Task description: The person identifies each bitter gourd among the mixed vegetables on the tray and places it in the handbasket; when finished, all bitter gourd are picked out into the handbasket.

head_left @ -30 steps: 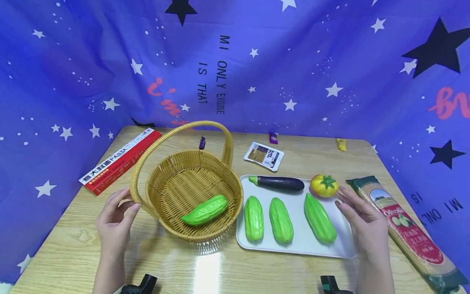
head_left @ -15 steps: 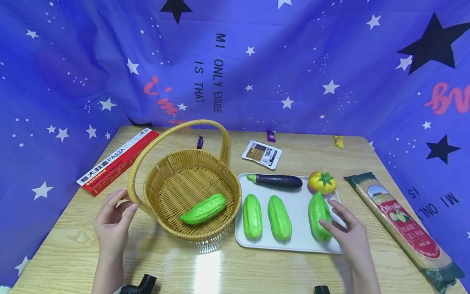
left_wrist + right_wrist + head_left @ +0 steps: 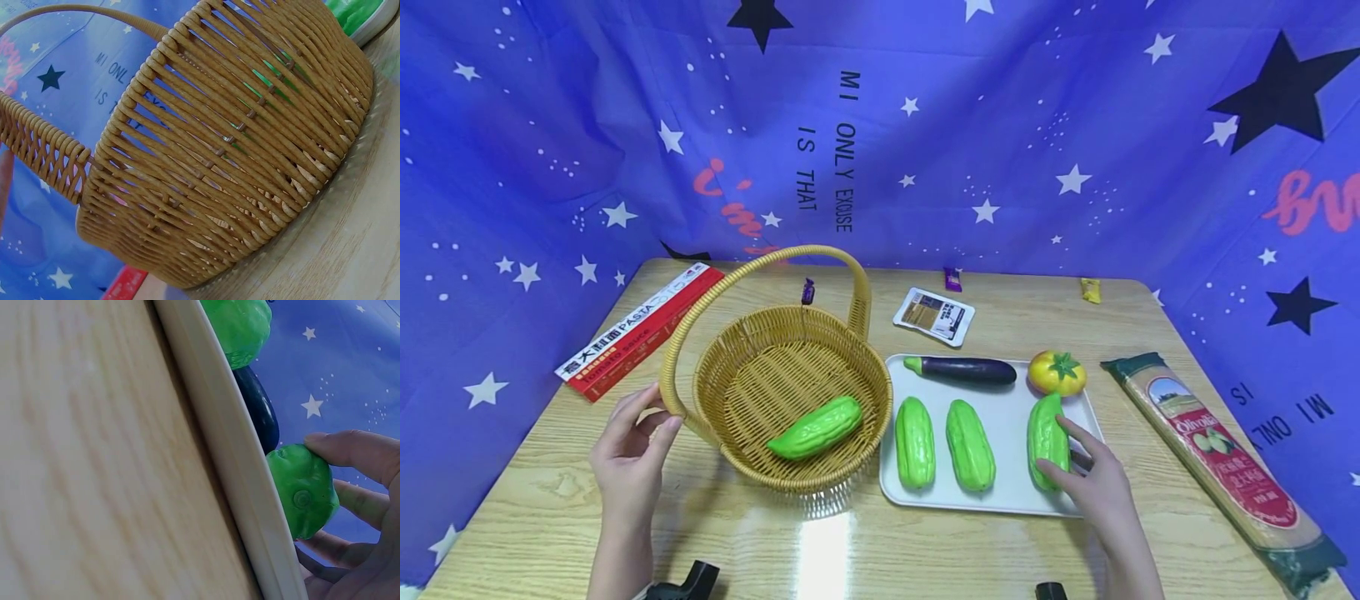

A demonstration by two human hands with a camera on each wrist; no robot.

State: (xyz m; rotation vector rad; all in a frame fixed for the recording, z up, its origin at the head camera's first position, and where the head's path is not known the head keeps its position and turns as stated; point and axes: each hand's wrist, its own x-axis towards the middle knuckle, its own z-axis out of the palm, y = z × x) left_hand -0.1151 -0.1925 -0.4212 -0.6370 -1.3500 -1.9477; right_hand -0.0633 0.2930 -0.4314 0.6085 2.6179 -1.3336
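Observation:
My left hand (image 3: 634,442) pinches the wicker basket's handle (image 3: 674,392) near its lower left end. One green bitter melon (image 3: 817,428) lies in the basket (image 3: 767,375). My right hand (image 3: 1097,483) grips another bitter melon (image 3: 1047,437) at the right of the white tray (image 3: 925,499). Its thumb lies along the melon's left side, with fingers on the right; the right wrist view shows the melon's blunt end (image 3: 303,497) between thumb and fingers. Two more bitter melons, one of them in the middle (image 3: 970,446), a dark eggplant (image 3: 970,370) and a yellow tomato (image 3: 1057,372) share the tray.
A red pasta box (image 3: 640,333) lies behind the basket at left. A bag of spaghetti (image 3: 1225,467) lies right of the tray. Toward the back are a flat white packet (image 3: 934,317) and small wrapped candies, one yellow (image 3: 1091,290). A starry blue cloth (image 3: 880,150) hangs behind.
My right hand has moved left from the tray's right edge onto the right-hand bitter melon, which has turned more upright along the tray. The left hand keeps its hold on the handle.

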